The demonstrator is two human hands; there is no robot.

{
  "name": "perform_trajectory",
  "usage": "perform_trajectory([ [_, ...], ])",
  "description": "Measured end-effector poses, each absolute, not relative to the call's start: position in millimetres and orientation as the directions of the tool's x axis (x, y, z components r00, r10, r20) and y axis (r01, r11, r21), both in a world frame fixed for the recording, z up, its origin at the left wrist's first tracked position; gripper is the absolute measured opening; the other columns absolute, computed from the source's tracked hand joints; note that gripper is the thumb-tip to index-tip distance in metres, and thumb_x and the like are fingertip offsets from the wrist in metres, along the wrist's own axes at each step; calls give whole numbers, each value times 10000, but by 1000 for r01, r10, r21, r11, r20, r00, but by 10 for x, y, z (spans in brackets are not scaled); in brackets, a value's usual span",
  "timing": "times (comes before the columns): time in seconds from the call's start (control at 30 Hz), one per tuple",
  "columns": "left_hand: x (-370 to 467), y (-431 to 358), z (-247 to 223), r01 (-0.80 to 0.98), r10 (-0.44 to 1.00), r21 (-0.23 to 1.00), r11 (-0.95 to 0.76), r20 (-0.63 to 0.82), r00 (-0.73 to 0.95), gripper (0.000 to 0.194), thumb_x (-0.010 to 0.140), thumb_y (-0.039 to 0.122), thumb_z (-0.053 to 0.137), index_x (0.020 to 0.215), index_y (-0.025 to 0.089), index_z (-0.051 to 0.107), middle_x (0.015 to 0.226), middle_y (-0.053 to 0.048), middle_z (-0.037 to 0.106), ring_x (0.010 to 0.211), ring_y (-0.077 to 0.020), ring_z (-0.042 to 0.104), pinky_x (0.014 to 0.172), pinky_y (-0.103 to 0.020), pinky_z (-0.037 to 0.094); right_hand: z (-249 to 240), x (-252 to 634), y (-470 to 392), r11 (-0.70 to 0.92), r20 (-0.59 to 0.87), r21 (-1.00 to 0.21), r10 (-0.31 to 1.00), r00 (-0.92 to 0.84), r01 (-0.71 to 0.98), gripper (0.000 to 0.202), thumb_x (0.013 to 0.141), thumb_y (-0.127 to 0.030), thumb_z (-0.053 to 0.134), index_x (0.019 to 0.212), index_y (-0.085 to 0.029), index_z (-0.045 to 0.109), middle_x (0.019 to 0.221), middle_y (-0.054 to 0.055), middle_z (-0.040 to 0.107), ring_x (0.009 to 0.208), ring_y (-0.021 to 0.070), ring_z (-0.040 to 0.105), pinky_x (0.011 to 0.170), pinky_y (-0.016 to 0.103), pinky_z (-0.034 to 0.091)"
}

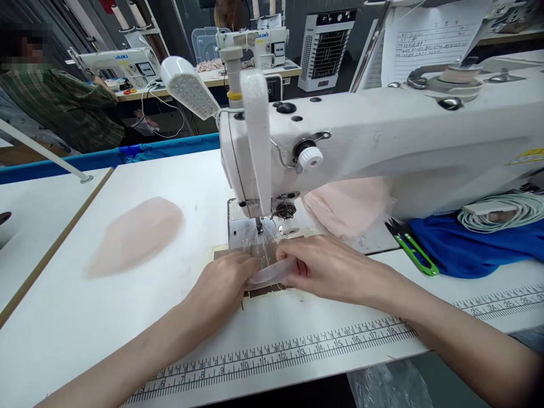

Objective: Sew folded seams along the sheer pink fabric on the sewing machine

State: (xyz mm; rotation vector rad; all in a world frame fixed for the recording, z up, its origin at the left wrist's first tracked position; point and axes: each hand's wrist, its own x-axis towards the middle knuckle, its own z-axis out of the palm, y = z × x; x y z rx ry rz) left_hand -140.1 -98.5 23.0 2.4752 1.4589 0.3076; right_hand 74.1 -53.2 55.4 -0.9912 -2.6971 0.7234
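The left hand [225,280] and right hand [329,266] both pinch a pale elastic strip [270,275] on the counter [127,317]; fingers curled closed on it. It lies just before the sewing machine [382,147] needle.

The ruler strip [297,348] along the near edge of the bench [63,317] carries printed numbers — 7, 8, 10, 11, 13, 15 and 18 can be made out, and 23 to 26 on the stretch at far right. Two sewing machines in the background bear the blue brand name JUKI — one at the left [123,61], one further back [255,42]. The sheet of paper [429,42] above the near machine has lines of writing, too small to read.
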Motion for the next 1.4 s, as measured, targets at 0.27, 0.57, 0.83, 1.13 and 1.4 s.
perform_trajectory([
  [0.27,-1445,-765,539,852,907,403,-334,-108,406,401,894,414,460,1212,204,583,452,75,425,421,-124,411,488,-244,305,357,658,-497,781,466,-240,614,-637,576,211,921,-180,500,866,-191,704,771,20,650,534,85,495,457,226,239],
  [0.57,-1618,-512,471,831,876,448,-329,-183,446,292,889,327,456,765,192,683,479,46,416,438,-84,314,454,-232,243,314,603,-426,779,612,-126,548,-570,614,293,959,-202,438,860,-196,713,569,-18,592,469,78,449,449,231,220],
  [0.83,-1613,-752,340,725,775,285,-627,133,618,403,971,333,340,831,194,691,646,3,543,523,-101,465,472,-231,328,339,647,-516,841,417,-176,535,-735,512,197,881,-158,546,779,-195,710,758,4,706,703,144,571,610,276,355],
  [1.13,-1511,-1044,174,674,583,-198,-712,368,724,291,930,203,476,1175,156,626,1219,-103,645,1128,-266,578,881,-418,452,262,630,-585,893,400,-135,446,-801,430,236,846,-43,526,725,-163,690,859,21,739,908,177,597,813,324,359],
  [1.4,-1557,-1023,138,676,605,-133,-725,347,717,340,934,195,430,1221,157,608,1219,-116,648,1160,-261,591,1093,-542,331,261,630,-580,887,408,-129,454,-792,442,222,856,-48,530,798,-175,702,883,24,743,896,169,612,830,328,369],
])
